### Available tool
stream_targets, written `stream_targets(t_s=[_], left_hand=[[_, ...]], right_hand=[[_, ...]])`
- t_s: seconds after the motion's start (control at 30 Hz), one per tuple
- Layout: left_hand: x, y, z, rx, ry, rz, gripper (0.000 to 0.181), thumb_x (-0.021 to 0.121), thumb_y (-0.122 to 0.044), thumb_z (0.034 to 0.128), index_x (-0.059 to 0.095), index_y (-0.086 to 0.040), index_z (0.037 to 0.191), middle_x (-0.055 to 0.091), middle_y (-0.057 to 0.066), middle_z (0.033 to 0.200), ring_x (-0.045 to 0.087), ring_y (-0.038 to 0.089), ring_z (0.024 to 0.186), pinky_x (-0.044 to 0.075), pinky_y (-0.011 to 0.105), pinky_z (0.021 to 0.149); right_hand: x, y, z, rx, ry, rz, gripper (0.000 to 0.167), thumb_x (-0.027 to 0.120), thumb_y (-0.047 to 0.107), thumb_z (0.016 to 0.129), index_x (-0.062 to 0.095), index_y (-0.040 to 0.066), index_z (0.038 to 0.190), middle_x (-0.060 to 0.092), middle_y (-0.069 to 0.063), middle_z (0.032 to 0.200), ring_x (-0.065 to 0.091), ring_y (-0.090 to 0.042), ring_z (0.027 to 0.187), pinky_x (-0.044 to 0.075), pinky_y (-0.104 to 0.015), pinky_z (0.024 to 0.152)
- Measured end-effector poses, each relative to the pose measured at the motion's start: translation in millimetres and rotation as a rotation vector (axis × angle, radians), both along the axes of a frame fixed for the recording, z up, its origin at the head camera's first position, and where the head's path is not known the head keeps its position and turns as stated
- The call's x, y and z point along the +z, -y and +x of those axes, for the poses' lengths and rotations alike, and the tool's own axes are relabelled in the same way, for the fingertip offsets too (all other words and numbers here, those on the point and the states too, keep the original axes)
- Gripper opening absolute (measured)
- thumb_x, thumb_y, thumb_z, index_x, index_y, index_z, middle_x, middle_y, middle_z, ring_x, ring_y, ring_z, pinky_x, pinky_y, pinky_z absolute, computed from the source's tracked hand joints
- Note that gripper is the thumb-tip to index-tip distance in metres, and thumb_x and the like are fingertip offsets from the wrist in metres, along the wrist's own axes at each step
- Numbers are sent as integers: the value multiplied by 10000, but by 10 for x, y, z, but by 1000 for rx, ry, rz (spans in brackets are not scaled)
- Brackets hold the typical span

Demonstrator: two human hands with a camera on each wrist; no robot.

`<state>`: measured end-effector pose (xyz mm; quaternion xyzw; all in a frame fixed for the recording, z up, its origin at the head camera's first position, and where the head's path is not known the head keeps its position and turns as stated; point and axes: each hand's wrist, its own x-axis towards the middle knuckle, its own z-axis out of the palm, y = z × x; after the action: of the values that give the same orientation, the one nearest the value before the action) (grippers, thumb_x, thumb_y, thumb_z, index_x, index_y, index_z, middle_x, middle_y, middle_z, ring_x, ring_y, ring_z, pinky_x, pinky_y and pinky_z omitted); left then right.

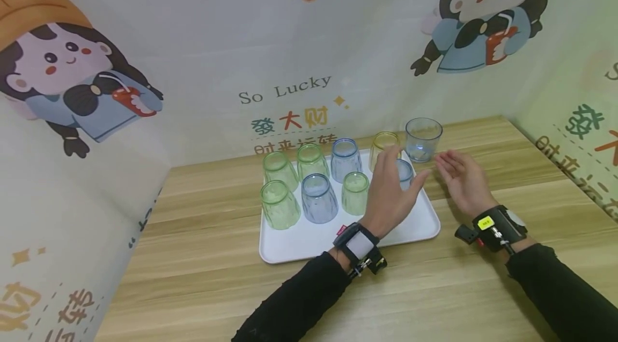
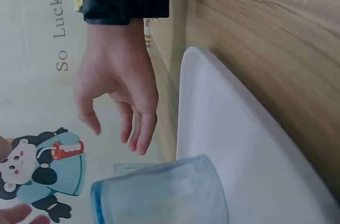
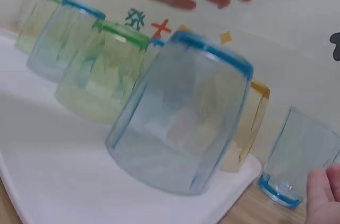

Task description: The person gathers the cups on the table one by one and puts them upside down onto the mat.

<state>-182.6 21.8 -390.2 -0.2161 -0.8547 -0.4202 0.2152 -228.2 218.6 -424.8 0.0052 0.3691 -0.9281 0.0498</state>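
Note:
My left hand [image 1: 390, 194] hovers over the right part of a white tray [image 1: 309, 248], fingers extended and thumb spread, holding nothing. Below and behind it, partly covered in the head view, stands an upside-down blue glass [image 3: 180, 118]. To the right, my right hand [image 1: 465, 183] is beside an upright blue-tinted glass [image 1: 422, 140] on the table, its fingertips close to the glass; nothing is in its grip. Upside down in two rows on the tray are several green glasses [image 1: 281, 205], blue glasses [image 1: 319, 199] and a yellow glass [image 1: 385, 140], which the left fingers partly hide.
The tray rests on a wooden table [image 1: 203, 277], near its back edge. Printed cloth walls [image 1: 207, 36] enclose the table at the back, left and right. Glasses in the left part of the tray stand close together.

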Motion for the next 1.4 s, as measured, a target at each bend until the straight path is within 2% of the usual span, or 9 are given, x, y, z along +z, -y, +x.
stream_targets(t_s=[0.23, 0.4, 0.5, 0.67, 0.77, 0.87, 1.2, 1.3, 1.4], left_hand=[[64, 211, 105, -186, -84, -96, 523, 586, -251, 1047, 426, 19, 1465, 425, 169, 1520, 237, 210, 1488, 209, 298, 1189], [118, 384, 189, -267, -77, -187, 536, 567, -267, 1055, 419, 14, 1487, 397, 164, 1556, 203, 215, 1502, 179, 334, 1204], [147, 501, 235, -312, -66, -220, 551, 558, -284, 1057, 408, 7, 1500, 386, 158, 1568, 162, 224, 1514, 139, 350, 1214], [185, 709, 271, -359, -41, -282, 573, 546, -312, 1061, 381, -16, 1523, 350, 141, 1589, 91, 173, 1518, 82, 338, 1219], [217, 834, 288, -357, -51, -310, 575, 560, -312, 1055, 394, -17, 1520, 344, 141, 1591, 77, 165, 1520, 90, 339, 1221], [249, 965, 319, -339, -53, -338, 581, 560, -336, 1052, 405, -30, 1521, 338, 135, 1596, 66, 156, 1521, 109, 363, 1223], [348, 1536, 481, -229, -84, -381, 563, 569, -349, 1040, 459, -20, 1483, 334, 131, 1602, 97, 233, 1526, 108, 422, 1224], [336, 1754, 499, -179, -86, -377, 562, 566, -341, 1041, 450, -20, 1487, 331, 127, 1605, 113, 259, 1525, 123, 463, 1221], [283, 2004, 535, -103, -46, -382, 592, 567, -358, 1043, 410, -43, 1519, 302, 103, 1623, 113, 271, 1524, 146, 487, 1214]], right_hand=[[-83, -36, -57, -110, 1, 89, 151, 538, 11, 1041, 456, -29, 1162, 545, -66, 1152, 607, -123, 1049, 394, -253, 1074], [-125, -6, -141, -242, 55, 270, 234, 624, -16, 988, 483, 43, 1165, 548, -51, 1122, 627, -76, 954, 479, -197, 965], [-142, 11, -194, -290, 84, 411, 366, 657, -11, 964, 495, 15, 1291, 516, -65, 1193, 588, -78, 986, 498, -165, 917], [-163, 10, -255, -283, 56, 705, 651, 662, 77, 965, 347, -57, 1519, 437, -176, 1441, 496, -195, 1205, 473, -162, 949], [-155, 16, -284, -262, 21, 851, 687, 669, 140, 969, 328, -49, 1535, 378, -226, 1524, 439, -275, 1335, 431, -237, 1044], [-152, 22, -324, -234, -5, 932, 720, 684, 180, 973, 306, -47, 1543, 354, -245, 1545, 399, -346, 1391, 389, -355, 1115], [-123, 97, -431, -144, -47, 988, 875, 739, 225, 949, 190, -54, 1570, 263, -263, 1585, 310, -407, 1436, 304, -500, 1160], [-121, 98, -450, -143, -64, 1010, 885, 744, 226, 947, 184, -51, 1573, 257, -275, 1583, 314, -420, 1431, 304, -507, 1159], [-132, 91, -467, -139, -88, 1023, 888, 744, 204, 946, 174, -58, 1573, 252, -291, 1580, 314, -437, 1427, 301, -515, 1159]])
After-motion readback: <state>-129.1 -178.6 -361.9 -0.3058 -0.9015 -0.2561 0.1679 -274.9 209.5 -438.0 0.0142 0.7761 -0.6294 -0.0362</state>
